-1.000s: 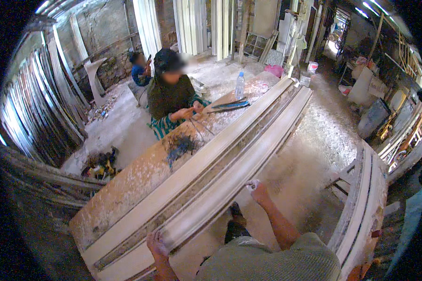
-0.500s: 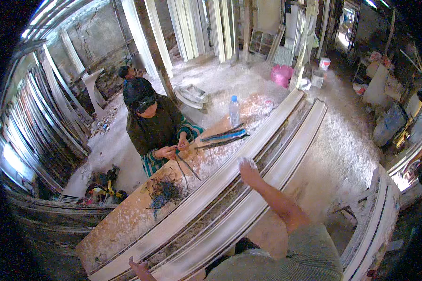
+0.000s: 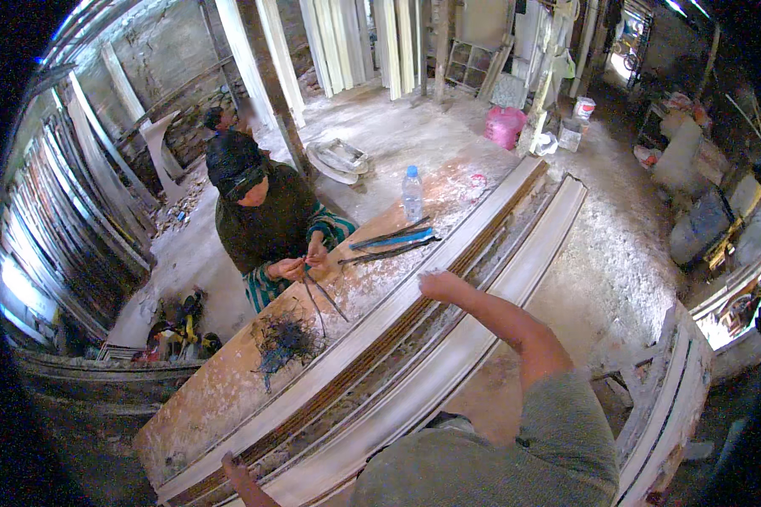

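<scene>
Two long white moulding strips lie side by side across the bench, the far moulding (image 3: 351, 338) and the near moulding (image 3: 448, 359). The far one is tipped, so a brown, layered edge shows along its near side. My right hand (image 3: 438, 286) is closed over this far moulding, past its middle. Around its lower left end my left hand (image 3: 235, 470) is closed too, its fingers partly hidden. Between the strips runs a dark, crusted groove (image 3: 414, 346).
Across the bench (image 3: 203, 397) a person (image 3: 266, 211) handles thin dark strands. A tangle of dark strands (image 3: 286, 342), dark strips (image 3: 389, 242) and a water bottle (image 3: 412, 194) lie or stand on it. A wooden post (image 3: 283, 110) rises behind; a curved form (image 3: 668, 406) stands right.
The far moulding has tipped, baring its brown edge. My right hand has moved slightly left and down and closed on it. The left hand has shifted slightly up and left.
</scene>
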### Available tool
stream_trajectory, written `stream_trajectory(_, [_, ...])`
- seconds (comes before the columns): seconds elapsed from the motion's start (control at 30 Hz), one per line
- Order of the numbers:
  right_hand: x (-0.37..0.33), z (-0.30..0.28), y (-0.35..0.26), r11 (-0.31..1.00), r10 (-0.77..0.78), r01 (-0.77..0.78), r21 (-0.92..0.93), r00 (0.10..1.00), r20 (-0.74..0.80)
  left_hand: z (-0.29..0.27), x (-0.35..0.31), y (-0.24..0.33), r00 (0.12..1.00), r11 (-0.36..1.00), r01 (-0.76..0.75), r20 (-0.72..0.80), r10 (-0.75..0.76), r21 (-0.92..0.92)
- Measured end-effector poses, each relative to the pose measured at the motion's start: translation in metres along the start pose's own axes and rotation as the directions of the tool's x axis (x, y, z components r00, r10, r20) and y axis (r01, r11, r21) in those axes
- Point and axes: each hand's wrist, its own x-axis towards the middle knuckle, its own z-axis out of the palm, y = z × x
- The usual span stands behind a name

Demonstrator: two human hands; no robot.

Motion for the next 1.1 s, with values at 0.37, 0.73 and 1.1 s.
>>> stream_trajectory(0.37, [-0.058, -0.131, -0.031, 0.986, -0.159, 0.166, 0.014, 0.908, 0.388, -0.009, -0.191, 0.053, 0.917, 0.87, -0.313, -0.116, 0.381, 0.38])
stream_trajectory(0.73, [-0.16, -0.075, -0.035, 0.999, -0.016, 0.003, 0.052, 0.969, 0.248, -0.041, -0.293, 0.063, 0.945, 0.812, -0.226, -0.082, 0.317, 0.538])
stream_trajectory(1.1, [-0.217, -0.003, -0.056, 0.994, 0.071, -0.057, -0.09, 0.983, 0.169, -0.086, -0.343, 0.064, 0.962, 0.728, -0.235, 0.045, 0.271, 0.644])
